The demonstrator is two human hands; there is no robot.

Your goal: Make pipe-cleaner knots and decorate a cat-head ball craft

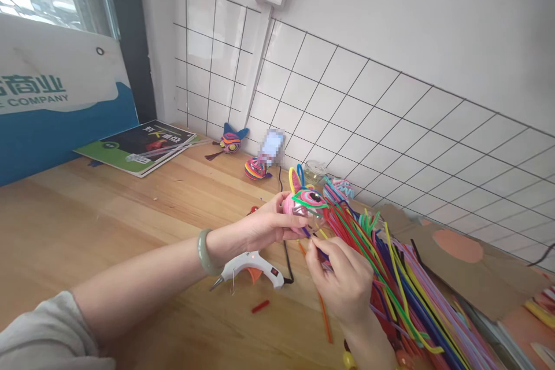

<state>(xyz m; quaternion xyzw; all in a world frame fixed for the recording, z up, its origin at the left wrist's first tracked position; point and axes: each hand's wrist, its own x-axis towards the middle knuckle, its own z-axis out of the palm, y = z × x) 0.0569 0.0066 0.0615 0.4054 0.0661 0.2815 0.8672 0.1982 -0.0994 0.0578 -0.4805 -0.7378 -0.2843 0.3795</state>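
Held in my left hand [271, 222] is a pipe-cleaner animal head [306, 199], pink with a green-edged eye and looped yellow and blue ears. A clear, see-through part shows on its lower right side. My right hand [342, 274] is closed, fingertips pinching a dark blue pipe cleaner [319, 251] at the underside of the head. Part of that strip is hidden behind my fingers. Below my left wrist, a white glue gun [255, 266] lies on the wooden table [173, 312], its small light lit. Near it are a short red pipe-cleaner piece [261, 306] and an orange pipe cleaner [324, 318].
A large bundle of coloured pipe cleaners [407, 289] spreads along the right, beside cardboard [459, 266]. At the back are a finished-looking blue-eared head [232, 140], a striped piece [255, 168] and a propped phone [272, 146]. A book [136, 147] lies far left. Wire grid [338, 92] lines the wall.
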